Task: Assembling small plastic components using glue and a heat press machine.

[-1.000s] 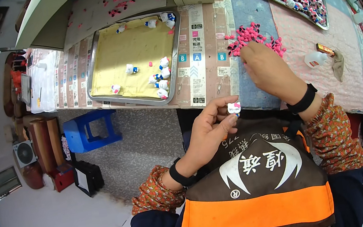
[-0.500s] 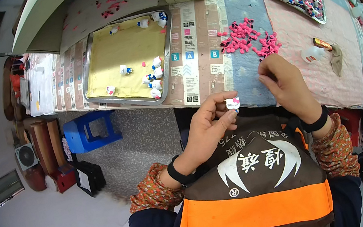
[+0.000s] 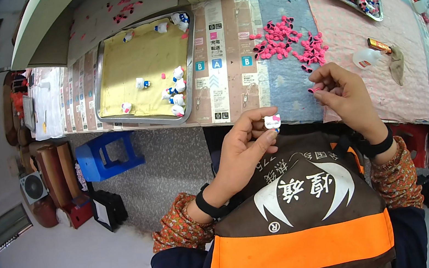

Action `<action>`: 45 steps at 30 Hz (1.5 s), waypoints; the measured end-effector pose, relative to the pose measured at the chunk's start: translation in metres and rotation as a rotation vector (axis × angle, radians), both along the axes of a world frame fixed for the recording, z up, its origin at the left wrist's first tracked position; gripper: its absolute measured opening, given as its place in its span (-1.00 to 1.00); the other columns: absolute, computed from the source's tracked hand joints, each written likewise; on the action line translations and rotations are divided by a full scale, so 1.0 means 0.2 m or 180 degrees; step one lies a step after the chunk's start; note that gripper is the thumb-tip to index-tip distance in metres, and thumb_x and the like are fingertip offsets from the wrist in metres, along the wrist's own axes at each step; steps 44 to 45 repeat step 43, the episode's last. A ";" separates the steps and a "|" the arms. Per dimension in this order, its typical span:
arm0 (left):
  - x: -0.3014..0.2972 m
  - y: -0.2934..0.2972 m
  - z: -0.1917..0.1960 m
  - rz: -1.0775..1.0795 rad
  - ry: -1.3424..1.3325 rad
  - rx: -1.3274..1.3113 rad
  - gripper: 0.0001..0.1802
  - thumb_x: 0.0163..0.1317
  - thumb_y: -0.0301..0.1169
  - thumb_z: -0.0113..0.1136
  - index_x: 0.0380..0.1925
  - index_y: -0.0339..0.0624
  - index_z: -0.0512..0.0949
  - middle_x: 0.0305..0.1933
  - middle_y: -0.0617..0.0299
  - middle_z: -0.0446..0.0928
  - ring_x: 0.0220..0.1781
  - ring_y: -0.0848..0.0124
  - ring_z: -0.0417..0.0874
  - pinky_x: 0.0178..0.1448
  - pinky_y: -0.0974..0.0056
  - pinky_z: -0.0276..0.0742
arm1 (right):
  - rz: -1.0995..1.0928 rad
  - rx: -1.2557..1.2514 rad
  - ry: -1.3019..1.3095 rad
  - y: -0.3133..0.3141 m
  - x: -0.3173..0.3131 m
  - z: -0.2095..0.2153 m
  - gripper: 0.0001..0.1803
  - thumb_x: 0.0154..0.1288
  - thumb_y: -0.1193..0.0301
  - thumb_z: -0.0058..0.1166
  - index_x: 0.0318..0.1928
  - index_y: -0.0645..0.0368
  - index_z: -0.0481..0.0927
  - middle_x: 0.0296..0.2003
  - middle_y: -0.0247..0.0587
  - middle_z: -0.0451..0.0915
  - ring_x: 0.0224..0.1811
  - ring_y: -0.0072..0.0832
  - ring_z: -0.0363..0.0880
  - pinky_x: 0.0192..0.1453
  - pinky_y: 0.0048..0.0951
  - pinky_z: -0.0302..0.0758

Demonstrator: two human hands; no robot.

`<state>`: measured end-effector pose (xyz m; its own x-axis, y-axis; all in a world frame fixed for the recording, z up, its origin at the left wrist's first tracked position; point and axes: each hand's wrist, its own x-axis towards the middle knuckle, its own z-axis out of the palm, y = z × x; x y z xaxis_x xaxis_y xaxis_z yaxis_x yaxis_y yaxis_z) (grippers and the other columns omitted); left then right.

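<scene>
In front of my apron, my left hand (image 3: 244, 149) pinches a small white cat figurine (image 3: 272, 122) between thumb and fingers. A pink bow and a bit of blue show on it. My right hand (image 3: 346, 95), over the near table edge, grips a small pink piece (image 3: 315, 89) in its fingertips. Just beyond that hand lies a loose pile of similar pink pieces (image 3: 279, 38) with dark insides, on blue cloth (image 3: 292, 99). To the left, a metal tray (image 3: 190, 116) lined in yellow holds several white and blue figurines (image 3: 174, 90).
A second metal tray (image 3: 377, 14) heaped with figurines stands at the far right. A white bottle (image 3: 365, 58), a small brown-and-red tube (image 3: 379, 45) and a tan rag (image 3: 397, 67) lie on the pink cloth. A blue stool (image 3: 92, 162) is on the floor at left.
My right hand has shifted slightly right and down from the pink pile, and a pink piece now shows in its fingertips. My left hand keeps holding the figurine, nearly still.
</scene>
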<state>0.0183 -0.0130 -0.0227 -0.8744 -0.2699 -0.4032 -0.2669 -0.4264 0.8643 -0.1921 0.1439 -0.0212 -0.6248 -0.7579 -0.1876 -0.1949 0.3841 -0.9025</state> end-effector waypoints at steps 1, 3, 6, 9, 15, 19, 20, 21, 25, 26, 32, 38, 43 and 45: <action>0.00 0.00 0.00 0.0008 -0.0001 -0.0006 -0.55 0.43 -0.50 0.12 0.30 -0.20 0.39 -0.05 0.30 0.50 -0.05 0.59 0.56 0.01 0.43 0.65 | 0.0026 -0.0090 -0.0547 0.01 -0.02 -0.01 -0.78 0.25 0.65 0.13 -0.08 0.27 0.59 -0.25 -0.32 0.60 -0.27 -0.59 0.57 -0.22 -0.53 0.52; 0.00 0.01 0.00 -0.0023 0.0044 -0.0031 -0.55 0.43 -0.50 0.13 0.30 -0.20 0.40 -0.05 0.30 0.50 -0.05 0.60 0.55 0.01 0.42 0.65 | 0.0057 -0.0185 -0.1093 0.02 -0.02 0.00 -0.77 0.30 0.62 0.13 -0.03 0.28 0.60 -0.21 -0.37 0.61 -0.26 -0.67 0.56 -0.22 -0.56 0.53; -0.01 0.02 0.00 -0.0023 0.0032 0.0008 -0.55 0.42 -0.50 0.13 0.30 -0.19 0.40 -0.05 0.31 0.50 -0.06 0.61 0.55 0.01 0.42 0.64 | 0.0113 -0.0224 -0.1512 0.02 0.00 0.04 -0.78 0.35 0.58 0.10 -0.01 0.28 0.60 -0.20 -0.36 0.60 -0.25 -0.64 0.56 -0.17 -0.55 0.55; -0.02 0.03 0.01 -0.0055 0.0027 -0.0011 -0.55 0.42 -0.49 0.14 0.30 -0.18 0.40 -0.05 0.31 0.50 -0.06 0.61 0.55 0.01 0.41 0.64 | 0.0218 -0.0091 -0.1638 0.04 0.03 0.05 -0.79 0.37 0.56 0.09 -0.01 0.29 0.58 -0.17 -0.34 0.60 -0.20 -0.65 0.56 -0.15 -0.55 0.56; -0.02 0.03 0.01 -0.0044 0.0017 -0.0039 -0.55 0.43 -0.49 0.13 0.30 -0.19 0.40 -0.05 0.30 0.50 -0.06 0.60 0.55 0.01 0.41 0.64 | 0.0200 -0.0554 -0.1090 0.04 0.07 0.01 -0.85 0.40 0.58 0.05 -0.06 0.25 0.54 -0.18 -0.34 0.61 -0.24 -0.67 0.57 -0.16 -0.56 0.55; -0.03 0.04 0.01 -0.0001 0.0034 -0.0037 -0.55 0.42 -0.49 0.14 0.30 -0.21 0.40 -0.05 0.29 0.51 -0.06 0.59 0.55 0.01 0.41 0.65 | -0.0030 -0.0331 -0.1153 0.02 0.10 0.09 -0.91 0.38 0.58 0.08 -0.12 0.25 0.55 -0.22 -0.33 0.60 -0.26 -0.69 0.57 -0.19 -0.59 0.56; -0.03 0.04 0.01 0.0050 0.0047 -0.0017 -0.54 0.41 -0.51 0.15 0.30 -0.22 0.39 -0.05 0.27 0.51 -0.06 0.59 0.55 0.00 0.41 0.66 | 0.0059 -0.0351 -0.1082 0.02 0.10 0.10 -0.91 0.38 0.58 0.10 -0.14 0.26 0.55 -0.23 -0.32 0.60 -0.26 -0.70 0.56 -0.20 -0.61 0.57; -0.03 0.05 0.01 0.0101 0.0061 0.0004 -0.53 0.41 -0.52 0.16 0.29 -0.23 0.39 -0.05 0.26 0.51 -0.06 0.58 0.56 0.00 0.42 0.66 | 0.0052 -0.0354 -0.1086 0.03 0.10 0.11 -0.91 0.38 0.58 0.10 -0.14 0.26 0.55 -0.23 -0.32 0.60 -0.26 -0.70 0.56 -0.20 -0.61 0.57; -0.04 0.06 0.02 0.0146 0.0112 0.0009 -0.52 0.38 -0.55 0.18 0.28 -0.25 0.39 -0.05 0.24 0.52 -0.08 0.58 0.57 -0.01 0.43 0.67 | 0.0240 -0.0663 -0.1280 0.03 0.14 0.15 -0.91 0.36 0.58 0.15 -0.15 0.27 0.56 -0.27 -0.34 0.59 -0.26 -0.71 0.57 -0.24 -0.63 0.61; -0.05 0.07 0.02 0.0202 0.0129 -0.0052 -0.52 0.37 -0.56 0.20 0.28 -0.25 0.40 -0.09 0.27 0.51 -0.11 0.61 0.56 -0.05 0.46 0.64 | 0.0186 -0.0797 -0.1856 0.02 0.16 0.16 -0.90 0.35 0.58 0.17 -0.15 0.27 0.56 -0.27 -0.35 0.59 -0.26 -0.71 0.57 -0.26 -0.64 0.61; -0.05 0.09 0.02 0.0264 0.0167 -0.0732 -0.53 0.31 -0.58 0.26 0.22 -0.26 0.45 -0.18 0.23 0.56 -0.20 0.60 0.60 -0.14 0.49 0.60 | 0.0322 -0.0762 -0.2483 0.00 0.23 0.15 -0.87 0.34 0.58 0.21 -0.14 0.25 0.55 -0.29 -0.36 0.60 -0.26 -0.74 0.60 -0.27 -0.68 0.60; -0.04 0.09 0.04 0.0003 0.0108 -0.1282 -0.54 0.29 -0.63 0.26 0.18 -0.30 0.44 -0.11 0.19 0.56 -0.12 0.58 0.62 -0.09 0.49 0.62 | 0.0374 -0.0704 -0.2362 0.00 0.24 0.14 -0.90 0.34 0.56 0.22 -0.16 0.23 0.58 -0.32 -0.41 0.60 -0.33 -0.78 0.56 -0.30 -0.70 0.53; -0.04 0.09 0.05 0.0013 0.0072 -0.1305 -0.55 0.28 -0.62 0.28 0.17 -0.28 0.45 -0.12 0.19 0.56 -0.13 0.58 0.63 -0.10 0.50 0.62 | 0.0283 -0.0644 -0.1965 0.00 0.26 0.13 -0.91 0.36 0.51 0.22 -0.19 0.24 0.61 -0.35 -0.42 0.60 -0.40 -0.79 0.53 -0.34 -0.69 0.46; -0.04 0.09 0.05 0.0013 0.0072 -0.1305 -0.55 0.28 -0.62 0.28 0.17 -0.28 0.45 -0.12 0.19 0.56 -0.13 0.58 0.63 -0.10 0.50 0.62 | 0.0283 -0.0644 -0.1965 0.00 0.26 0.13 -0.91 0.36 0.51 0.22 -0.19 0.24 0.61 -0.35 -0.42 0.60 -0.40 -0.79 0.53 -0.34 -0.69 0.46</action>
